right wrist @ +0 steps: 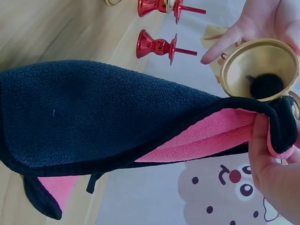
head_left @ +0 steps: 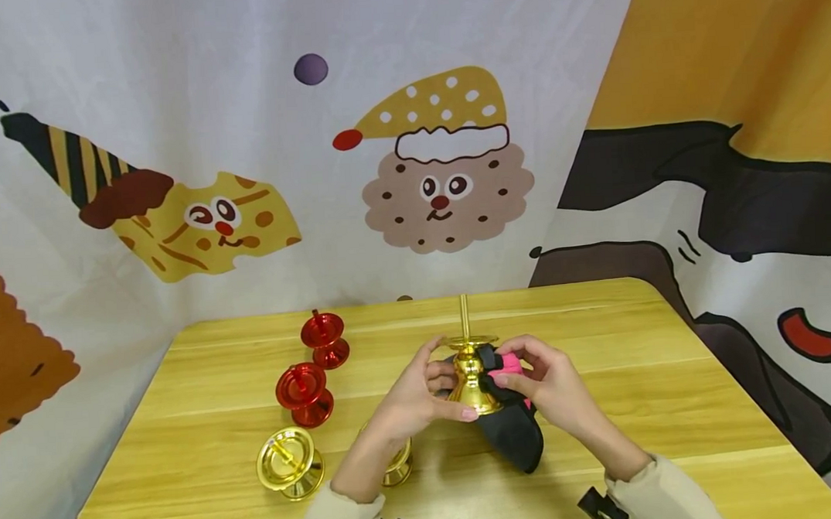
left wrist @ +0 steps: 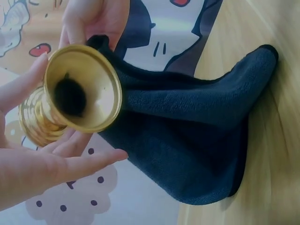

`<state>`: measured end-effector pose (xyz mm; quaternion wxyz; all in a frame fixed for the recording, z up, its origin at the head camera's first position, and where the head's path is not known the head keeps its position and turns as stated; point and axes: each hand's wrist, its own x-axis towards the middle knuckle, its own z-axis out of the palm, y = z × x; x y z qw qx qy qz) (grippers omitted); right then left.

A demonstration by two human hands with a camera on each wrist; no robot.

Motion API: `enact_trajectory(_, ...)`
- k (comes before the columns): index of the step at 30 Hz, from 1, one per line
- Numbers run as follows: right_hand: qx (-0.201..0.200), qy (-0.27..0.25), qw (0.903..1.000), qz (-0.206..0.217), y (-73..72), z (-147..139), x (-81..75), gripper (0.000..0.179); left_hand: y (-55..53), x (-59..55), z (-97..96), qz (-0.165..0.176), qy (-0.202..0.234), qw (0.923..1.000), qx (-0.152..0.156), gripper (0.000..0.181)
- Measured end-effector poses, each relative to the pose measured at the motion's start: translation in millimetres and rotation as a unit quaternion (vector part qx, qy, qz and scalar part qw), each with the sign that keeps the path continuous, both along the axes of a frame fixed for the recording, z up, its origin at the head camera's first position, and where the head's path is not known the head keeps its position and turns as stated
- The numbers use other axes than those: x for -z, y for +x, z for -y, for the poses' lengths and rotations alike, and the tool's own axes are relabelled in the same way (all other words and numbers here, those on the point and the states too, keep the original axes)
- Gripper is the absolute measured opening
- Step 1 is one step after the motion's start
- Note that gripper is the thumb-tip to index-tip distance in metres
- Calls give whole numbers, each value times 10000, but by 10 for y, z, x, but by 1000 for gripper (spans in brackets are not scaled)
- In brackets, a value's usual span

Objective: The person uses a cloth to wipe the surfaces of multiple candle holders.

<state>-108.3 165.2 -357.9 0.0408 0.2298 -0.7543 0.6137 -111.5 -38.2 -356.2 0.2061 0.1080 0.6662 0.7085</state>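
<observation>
My left hand (head_left: 410,395) holds a shiny gold candlestick (head_left: 470,385) upright over the table, thumb at the foot's rim and forefinger up near the dish. A thin spike rises from its top. In the left wrist view its hollow foot (left wrist: 105,89) faces the camera, with a dark round patch inside. My right hand (head_left: 553,385) pinches a fleece cloth (head_left: 512,433), dark on one side and pink on the other, against the candlestick's waist. The cloth's loose part (right wrist: 93,108) hangs down toward the table.
Two red candlesticks (head_left: 312,403) (head_left: 330,352) stand left on the wooden table (head_left: 207,423). A gold candlestick (head_left: 292,466) stands nearer the front. Another gold one (head_left: 399,468) is partly hidden behind my left forearm. A printed cloth backdrop (head_left: 240,81) hangs behind the table.
</observation>
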Motion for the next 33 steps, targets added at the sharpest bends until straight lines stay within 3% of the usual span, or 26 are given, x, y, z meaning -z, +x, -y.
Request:
enact_trajectory(4,-151,-70,9998,80,-3,-6,4,22,-1,-25,17,34,-139,9999,65,87)
enact_trajectory(8,-192,-153,9997,79,-4,-6,13,22,-5,-51,34,-445,-724,9964,25,74)
enact_trajectory(11,-198,-194,9996,-19,-5,-7,10,22,-13,-78,56,-593,-879,9943,-114,65)
enact_trajectory(16,-288,-172,9993,-193,1,8,7,23,-35,-144,72,-291,-445,9971,-549,49)
enact_trajectory(21,-397,-144,9988,-265,4,27,30,24,-30,-210,90,131,38,9968,-784,30)
enact_trajectory(25,-502,-157,9980,-345,10,27,41,24,-26,-242,120,321,358,9961,-737,26)
enact_trajectory(30,-557,-188,9978,-302,9,20,48,24,-48,-332,210,245,514,9968,-566,27)
enact_trajectory(33,-578,-210,9978,-247,1,-6,63,25,-92,-420,299,141,449,9967,-657,28)
